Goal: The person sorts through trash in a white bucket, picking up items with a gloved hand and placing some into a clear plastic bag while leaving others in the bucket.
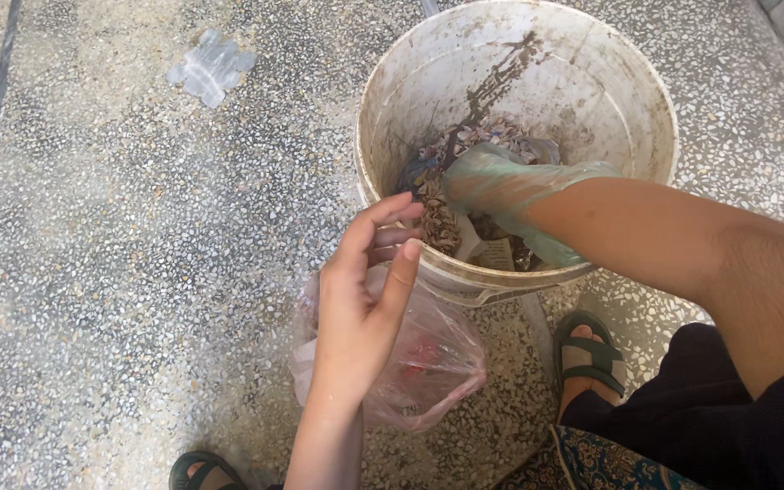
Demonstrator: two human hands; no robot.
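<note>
1. Dark green sandals sit at the bottom of the frame: one sandal at the lower left edge, the other sandal at lower right beside dark clothing and a patterned cloth.
2. Just above them, at lower centre, the left hand is bare. Its fingers are loosely open and curved, thumb apart, resting against the top of a thin, clear-pinkish plastic bag. Whether it pinches the bag's rim or only rests on it, I cannot tell.
3. The bag slumps on the speckled stone floor, touching the near wall of a stained white bucket. Something red shows dimly through the plastic.
4. Farther up, the right hand wears a pale green glove and comes in from the right, its forearm crossing the bucket's near rim. The gloved fingers are curled down into the debris; how tightly they close, and on what, is hidden.
5. That debris, a mix of dry brown scraps, bits of paper and bluish fragments, lies on the bucket floor, up and left of the gloved palm and directly above the bag's mouth. The right hand is in contact with it; the left stays outside the rim.
6. At upper left, well apart, a flattened clear plastic piece lies on the floor.
</note>
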